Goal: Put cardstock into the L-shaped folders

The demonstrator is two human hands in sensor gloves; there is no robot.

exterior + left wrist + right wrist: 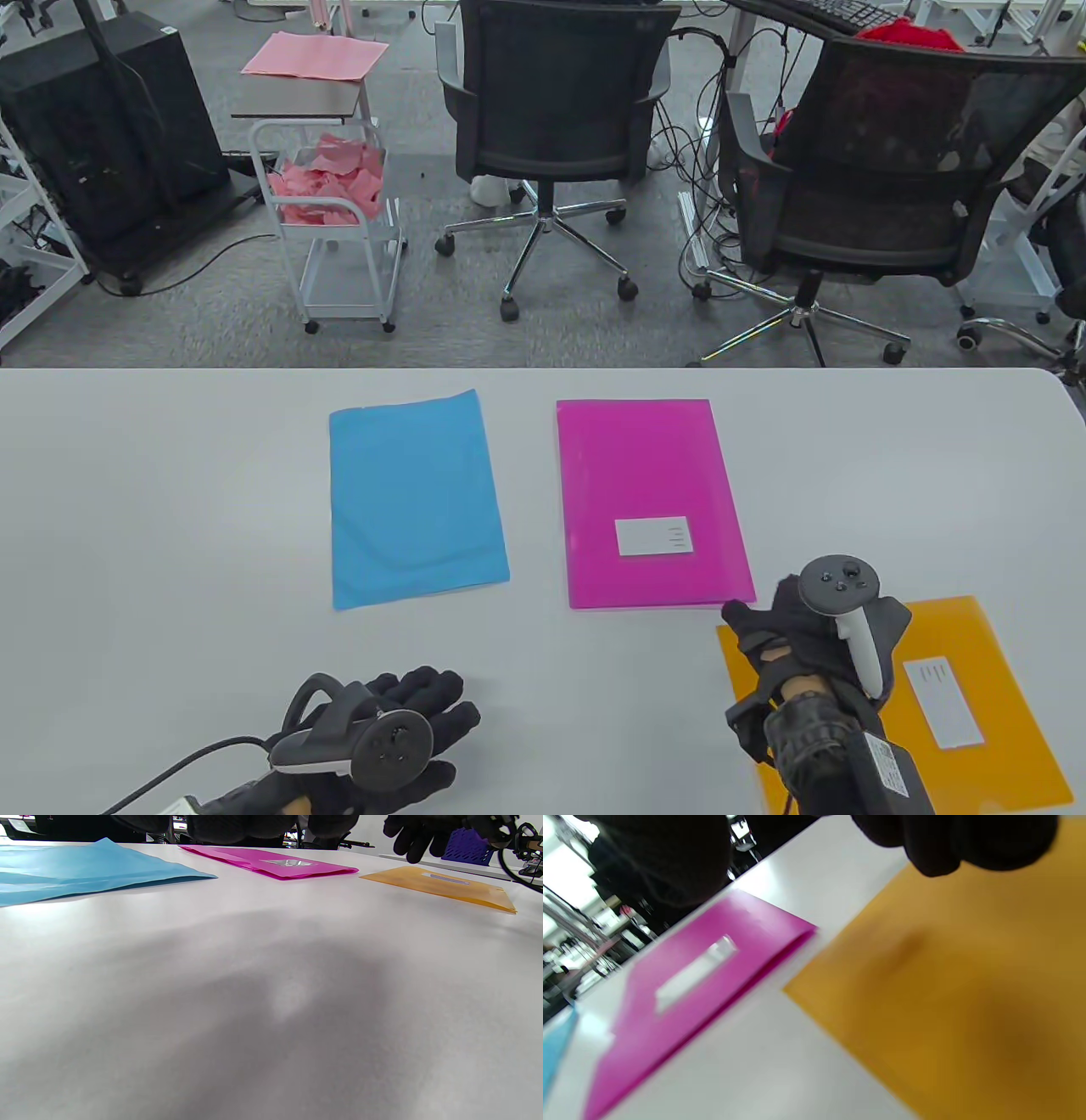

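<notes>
A blue cardstock sheet (416, 501) lies flat left of centre on the white table (170, 509). A magenta folder (649, 501) with a white label lies to its right. An orange folder (976, 705) with a white label lies at the front right. My right hand (789, 628) hovers over the orange folder's far left corner, fingers loosely curled, holding nothing. My left hand (424, 722) rests flat on the table at the front, fingers spread, empty. The left wrist view shows the blue sheet (85, 870), magenta folder (275, 863) and orange folder (441, 885). The right wrist view shows the magenta folder (704, 984) and orange folder (967, 1005).
Beyond the table's far edge stand two black office chairs (551, 127), a white wire cart (335, 221) with pink scraps, and cables on the floor.
</notes>
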